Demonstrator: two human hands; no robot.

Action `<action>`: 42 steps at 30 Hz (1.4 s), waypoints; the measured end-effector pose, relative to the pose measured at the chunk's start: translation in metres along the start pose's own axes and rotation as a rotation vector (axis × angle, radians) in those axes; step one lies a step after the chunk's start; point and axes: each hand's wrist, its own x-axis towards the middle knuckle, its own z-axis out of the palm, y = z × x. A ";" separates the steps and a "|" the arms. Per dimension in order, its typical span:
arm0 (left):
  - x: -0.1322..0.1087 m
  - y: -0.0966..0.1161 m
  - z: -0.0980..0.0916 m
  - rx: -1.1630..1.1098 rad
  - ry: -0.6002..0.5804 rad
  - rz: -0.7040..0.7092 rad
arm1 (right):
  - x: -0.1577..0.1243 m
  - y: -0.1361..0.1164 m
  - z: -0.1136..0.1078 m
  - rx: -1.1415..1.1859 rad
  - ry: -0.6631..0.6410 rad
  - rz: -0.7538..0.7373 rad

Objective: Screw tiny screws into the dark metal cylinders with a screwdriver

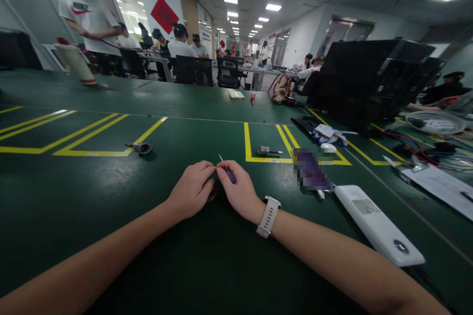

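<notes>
My left hand [194, 188] is closed around a dark round part [212, 195], mostly hidden under its fingers. Touching it at the fingertips, my right hand [238, 188] grips a small screwdriver with a purple handle [231, 175]; its thin shaft points up and away from me. Beyond the left hand, a metal cup-shaped part [144, 148] lies on its side by a yellow tape line. A metal cylinder with a thin shaft [269, 151] lies inside a taped box beyond the right hand.
On the green table [148, 275], a phone [312, 170] and white power bank [379, 224] lie right of the hands. Farther right are a clipboard [439, 184], wires and black equipment [365, 78]. A white cylindrical container [76, 63] stands far left. People are beyond the table.
</notes>
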 end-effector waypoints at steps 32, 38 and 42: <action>0.010 -0.203 -0.077 0.381 -0.192 -0.346 | 0.031 0.040 -0.045 -0.745 -0.402 -0.473; 0.008 -0.196 -0.076 0.457 -0.181 -0.411 | 0.033 0.056 -0.081 -0.846 -0.348 -0.437; 0.004 -0.184 -0.074 0.510 -0.170 -0.461 | 0.033 0.060 -0.088 -0.894 -0.323 -0.420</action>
